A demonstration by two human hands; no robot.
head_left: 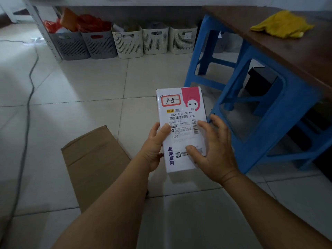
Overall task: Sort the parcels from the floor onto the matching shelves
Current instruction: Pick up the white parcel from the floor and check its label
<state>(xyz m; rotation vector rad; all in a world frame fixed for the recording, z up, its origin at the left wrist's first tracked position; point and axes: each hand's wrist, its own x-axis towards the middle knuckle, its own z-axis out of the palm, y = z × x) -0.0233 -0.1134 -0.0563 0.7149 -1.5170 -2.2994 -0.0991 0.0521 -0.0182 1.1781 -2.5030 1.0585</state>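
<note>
A white parcel box (181, 112) with a pink cartoon figure, a shipping label and a red-framed handwritten tag is held upright above the tiled floor. My left hand (154, 146) grips its lower left edge, thumb on the front. My right hand (213, 150) holds its lower right side, with the thumb and one finger on the front and the other fingers spread past the edge. The shelf unit (41, 31) stands at the back, its bottom level holding a row of slotted bins (128, 42).
A flattened cardboard box (93, 159) lies on the floor to the left below my arms. Blue plastic stools (260, 97) stand under a brown table (287, 47) on the right, with a yellow cloth (282, 24) on top. A grey cable (28, 90) runs along the left floor.
</note>
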